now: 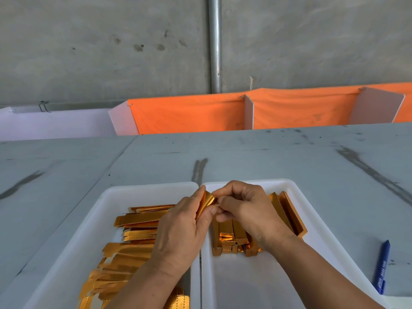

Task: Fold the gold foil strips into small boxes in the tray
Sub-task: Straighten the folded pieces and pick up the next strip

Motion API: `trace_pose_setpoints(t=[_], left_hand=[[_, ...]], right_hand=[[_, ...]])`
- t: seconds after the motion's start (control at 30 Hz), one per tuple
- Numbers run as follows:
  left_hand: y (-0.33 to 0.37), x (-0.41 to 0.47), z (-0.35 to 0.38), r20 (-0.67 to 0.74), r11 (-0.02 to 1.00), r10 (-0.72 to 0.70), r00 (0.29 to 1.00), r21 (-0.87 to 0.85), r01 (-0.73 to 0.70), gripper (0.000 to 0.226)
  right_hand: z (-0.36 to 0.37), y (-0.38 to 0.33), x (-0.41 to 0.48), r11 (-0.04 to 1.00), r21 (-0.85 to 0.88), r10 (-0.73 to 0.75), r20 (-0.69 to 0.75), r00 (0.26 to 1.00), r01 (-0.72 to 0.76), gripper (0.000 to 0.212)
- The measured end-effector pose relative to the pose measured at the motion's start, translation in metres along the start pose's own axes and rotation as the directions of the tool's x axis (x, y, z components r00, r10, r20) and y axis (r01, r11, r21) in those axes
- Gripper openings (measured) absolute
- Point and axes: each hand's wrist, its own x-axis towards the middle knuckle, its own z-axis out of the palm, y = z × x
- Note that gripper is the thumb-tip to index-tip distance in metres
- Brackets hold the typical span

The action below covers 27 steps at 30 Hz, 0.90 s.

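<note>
Held clear of the trays, half folded: a shiny gold foil strip (206, 202), bent into an open channel and not yet a closed box. Pinched along its near edge by the left hand (180, 226), thumb and fingers curled round it, apparently to keep the creases square. Worked at the other end by the right hand (247, 210), fingertips curled tight on the foil, probably tucking an end flap, though hard to tell behind the knuckles. Kept right above the join of the two trays, likely so that supply and output both lie within short reach.

Below the left hand, in the white plastic tray on the left (104, 204): a loose heap of flat gold strips (133, 221) awaiting folding. Below the right hand, in the matching white tray on the right (245, 282): finished long gold boxes (229, 238) packed side by side, a few more leaning by the far wall. Judging by the heaps, well under way, with much left.

Further out on the grey surface (267, 157): a blue pen (382, 266) just beside the right tray. Beyond that, orange cloth (189, 117) under a concrete wall.
</note>
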Motion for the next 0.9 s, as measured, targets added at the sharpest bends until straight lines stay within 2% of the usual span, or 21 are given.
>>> trace_pose_setpoints(t=[0.13, 0.3, 0.5, 0.67, 0.9], left_hand=[[-0.0005, -0.0005, 0.0009, 0.002, 1.0, -0.001, 1.0, -0.002, 0.001, 0.069], [0.0027, -0.0001, 0.0001, 0.012, 0.999, 0.012, 1.0, -0.052, -0.012, 0.076], [0.0023, 0.0006, -0.0018, 0.049, 0.958, -0.129, 0.99, -0.251, 0.137, 0.07], [0.0037, 0.0015, -0.0023, 0.118, 0.926, -0.157, 0.981, -0.328, 0.187, 0.068], [0.0065, -0.0002, -0.0038, 0.133, 0.933, -0.145, 0.981, -0.313, 0.18, 0.057]], right_hand=[[0.0011, 0.0006, 0.0012, 1.0, 0.024, 0.018, 0.013, 1.0, -0.018, 0.007], [-0.001, 0.0033, 0.0045, 1.0, 0.004, 0.01, -0.038, 0.999, -0.01, 0.006], [-0.0025, 0.0011, 0.0057, 0.998, 0.054, -0.019, -0.079, 0.997, 0.024, 0.005], [-0.0051, -0.0007, 0.006, 0.992, 0.126, -0.017, -0.101, 0.995, 0.03, 0.008], [-0.0009, -0.0004, 0.0041, 0.984, 0.178, 0.011, -0.083, 0.997, 0.004, 0.008]])
